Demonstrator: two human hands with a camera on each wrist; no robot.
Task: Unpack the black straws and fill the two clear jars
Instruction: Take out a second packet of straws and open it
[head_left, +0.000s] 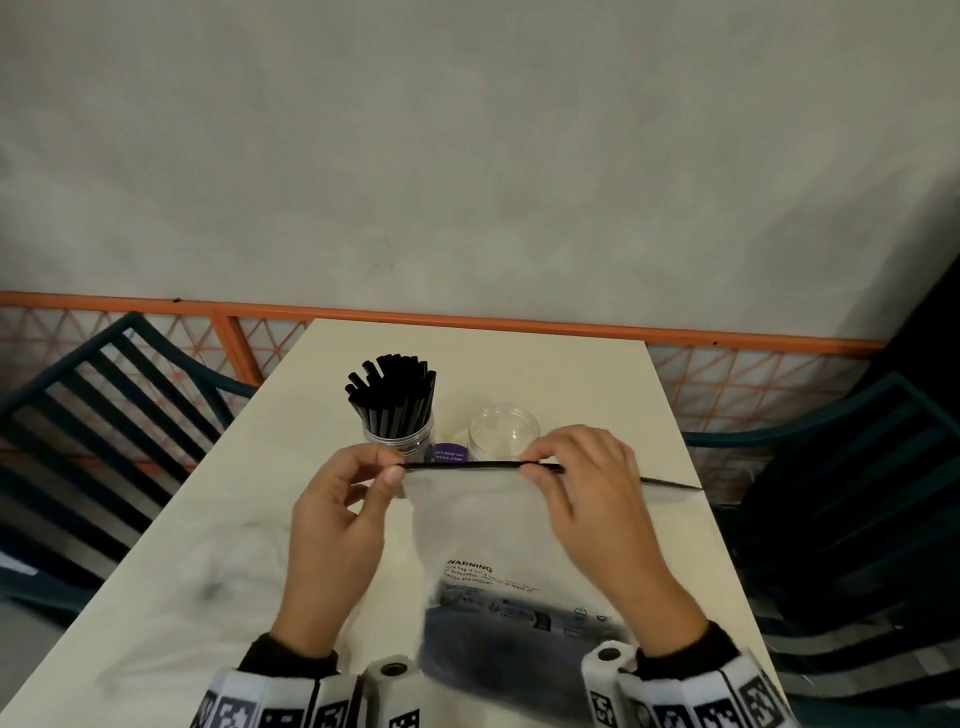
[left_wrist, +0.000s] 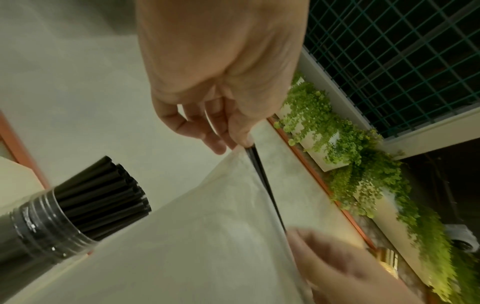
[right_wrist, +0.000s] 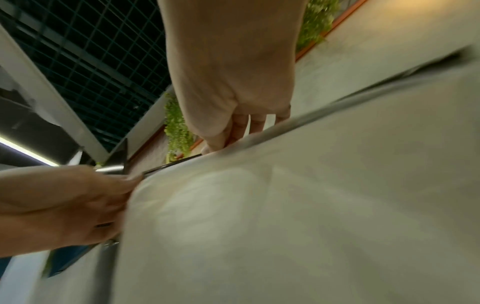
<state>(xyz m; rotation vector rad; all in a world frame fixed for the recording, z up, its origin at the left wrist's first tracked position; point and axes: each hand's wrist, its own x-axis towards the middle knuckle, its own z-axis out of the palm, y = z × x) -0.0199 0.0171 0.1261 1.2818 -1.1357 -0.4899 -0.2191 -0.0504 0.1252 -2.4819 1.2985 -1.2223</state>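
Plastic bag, held taut by its black zip edge above the table.

Left hand (head_left: 337, 525) raised over the table (head_left: 218, 545), thumb and fingers pinching the left end of the bag (head_left: 493, 525) along its zip strip; right hand (head_left: 592, 493) level with it, fingers curled over and pinching the strip farther right (edge blurred past it). Behind: one jar (head_left: 399, 436) packed with black straws (head_left: 392, 389), upright; second clear jar (head_left: 504, 434) just beside it.

Dim, even light; blurred wrist views
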